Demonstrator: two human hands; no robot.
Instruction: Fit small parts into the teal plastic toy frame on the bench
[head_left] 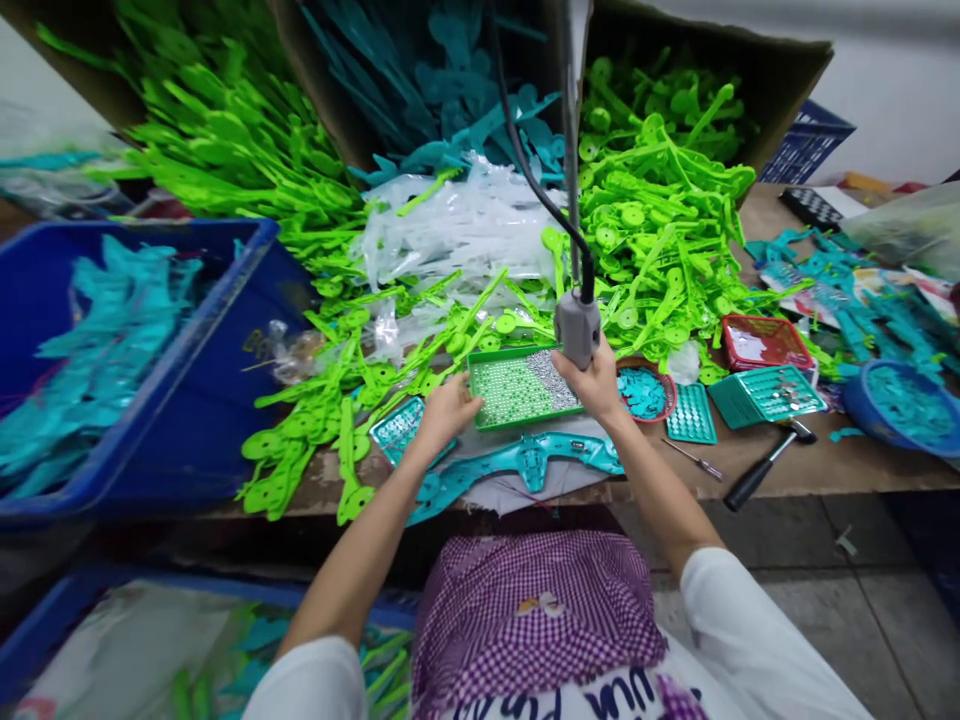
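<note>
We had the right hand [596, 385] wrapped tight round the grey driver [577, 328], which hung on its cable over the back right corner of the green tray [517, 387]. The left hand [448, 410] lay at the tray's left edge, fingers curled down against it; whether it pinched a screw we could not tell. The tray sat on the bench [810, 468], just behind the teal part [517, 462], which lay flat at the near edge in front of us.

The risk, as we judged it: the driver hung close above the tray, so a bump could tip it and spill the screws into the green parts [645, 220] heaped all round. The teal part lay loose on a scrap of white sheet near the bench edge, so a push could slide it off. The hammer [765, 462] by the right elbow could be knocked too.

The tray looked shallow and rectangular, its floor a grid of small holes, with silvery screws heaped toward the right side
</note>
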